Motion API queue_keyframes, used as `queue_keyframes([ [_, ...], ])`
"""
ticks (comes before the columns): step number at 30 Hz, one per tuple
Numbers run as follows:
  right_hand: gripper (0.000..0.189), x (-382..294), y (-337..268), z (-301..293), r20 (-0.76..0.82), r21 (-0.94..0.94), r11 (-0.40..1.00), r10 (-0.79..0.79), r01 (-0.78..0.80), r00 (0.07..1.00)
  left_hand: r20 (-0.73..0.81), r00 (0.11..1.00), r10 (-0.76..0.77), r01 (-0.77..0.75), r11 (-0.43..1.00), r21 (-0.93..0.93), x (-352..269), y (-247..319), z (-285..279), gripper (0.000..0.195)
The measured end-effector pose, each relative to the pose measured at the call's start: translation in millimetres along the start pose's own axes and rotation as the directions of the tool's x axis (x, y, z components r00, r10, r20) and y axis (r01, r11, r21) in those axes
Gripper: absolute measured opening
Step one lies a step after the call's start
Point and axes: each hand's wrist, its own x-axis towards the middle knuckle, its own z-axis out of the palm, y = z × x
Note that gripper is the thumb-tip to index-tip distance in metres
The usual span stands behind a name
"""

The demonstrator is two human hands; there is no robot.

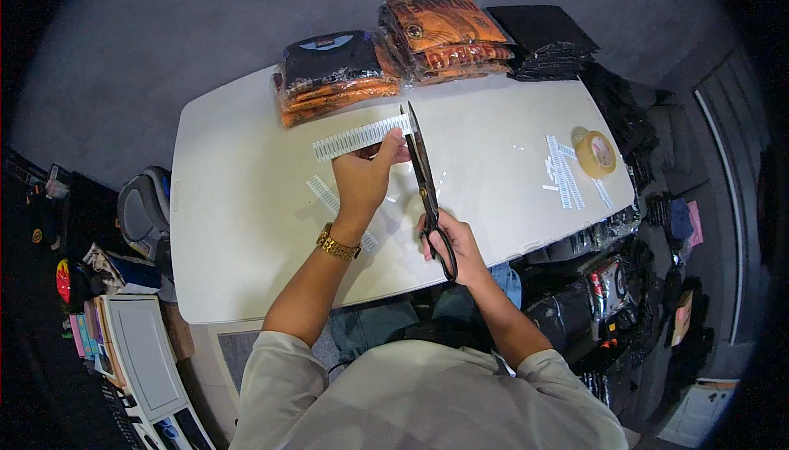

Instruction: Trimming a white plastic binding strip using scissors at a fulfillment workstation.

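My left hand (368,172) pinches a long strip of small printed labels (351,139), which stretches out to the left. In my right hand (455,241) are large black-handled scissors (425,185), their blades parted at the strip's right end. Small cut pieces (442,177) lie on the white table (246,203) around the blades. Partly hidden under my left forearm lies another label strip (323,194). At the right, more label strips (564,172) lie beside a roll of clear tape (595,154).
Along the far edge stand plastic-wrapped dark and orange garments (336,74), a taller pile of orange packages (447,31) and a stack of black packages (542,40). An office chair (145,209) is beyond the left edge. Black plastic bags (558,314) fill the space at the lower right.
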Motion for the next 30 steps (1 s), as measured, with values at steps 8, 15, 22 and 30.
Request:
queue_keyframes([
  [8,0.016,0.0,4.5,-0.5,-0.021,-0.003,1.000,-0.005,0.005,1.000,-0.007,1.000,0.005,-0.005,1.000,-0.014,-1.7,1.2,3.7,0.022],
  [15,0.016,0.3,3.0,-1.6,-0.009,-0.005,1.000,0.030,-0.030,1.000,-0.006,1.000,-0.003,0.003,1.000,-0.004,-2.5,3.2,3.6,0.022],
  [22,0.015,0.2,-1.4,-0.1,-0.006,0.020,0.999,0.051,-0.051,0.999,0.001,1.000,0.009,-0.009,1.000,-0.011,-0.7,-1.7,1.4,0.022],
  [30,0.015,-0.2,-1.2,-0.1,-0.018,-0.003,0.999,0.054,-0.054,0.998,0.004,1.000,0.009,-0.009,1.000,-0.021,-2.0,1.3,3.2,0.021],
])
